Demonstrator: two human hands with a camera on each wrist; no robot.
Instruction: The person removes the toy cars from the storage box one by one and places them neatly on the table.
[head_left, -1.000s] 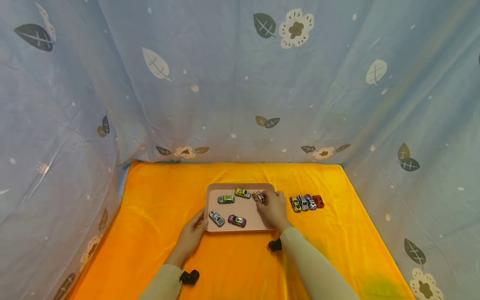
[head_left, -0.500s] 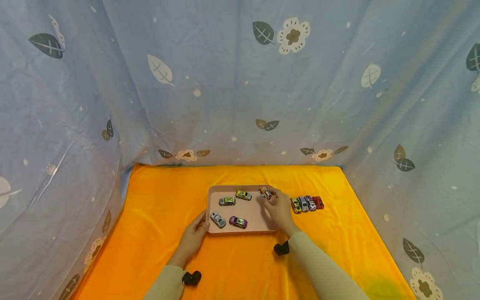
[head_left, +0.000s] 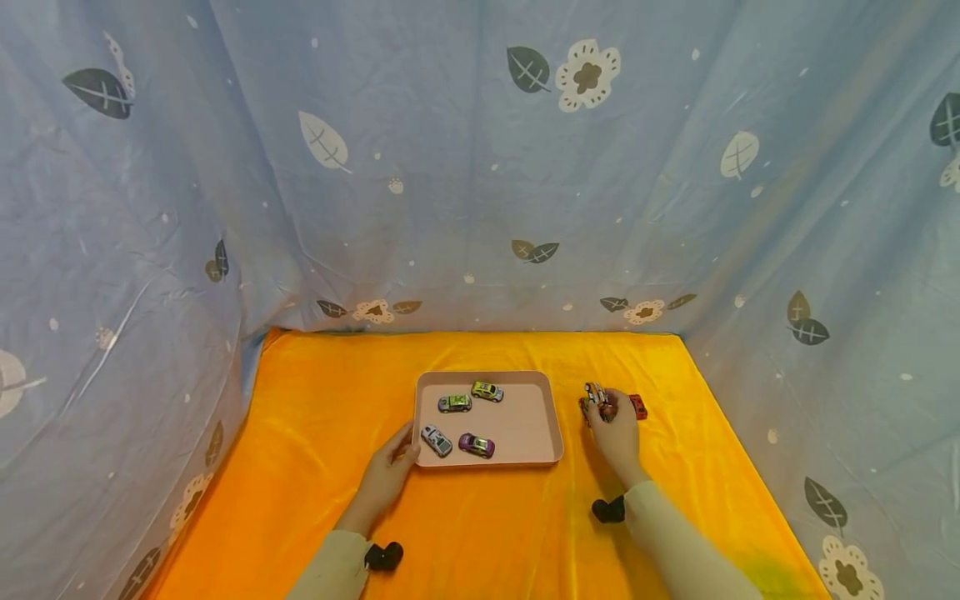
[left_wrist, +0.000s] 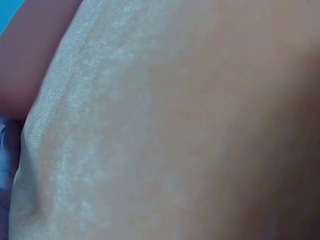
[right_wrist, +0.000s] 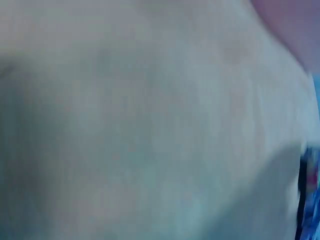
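A pink tray [head_left: 536,425] lies on the orange cloth and holds several toy cars: a green one [head_left: 453,403], a yellow-green one [head_left: 487,391], a silver one [head_left: 435,439] and a purple one [head_left: 476,445]. My left hand [head_left: 388,471] grips the tray's front left corner. My right hand [head_left: 615,429] is to the right of the tray and pinches an orange toy car [head_left: 596,394] over a short row of cars, of which a red one [head_left: 638,407] shows. Both wrist views are filled by blurred skin.
The orange cloth [head_left: 322,417] covers the table. Blue fabric with leaf and flower prints [head_left: 480,167] hangs at the back and on both sides. Black wrist mounts [head_left: 384,556] sit on both sleeves.
My right hand lifted the orange car out of the tray's back right part and carried it right to the row of cars. The left hand stayed on the tray.
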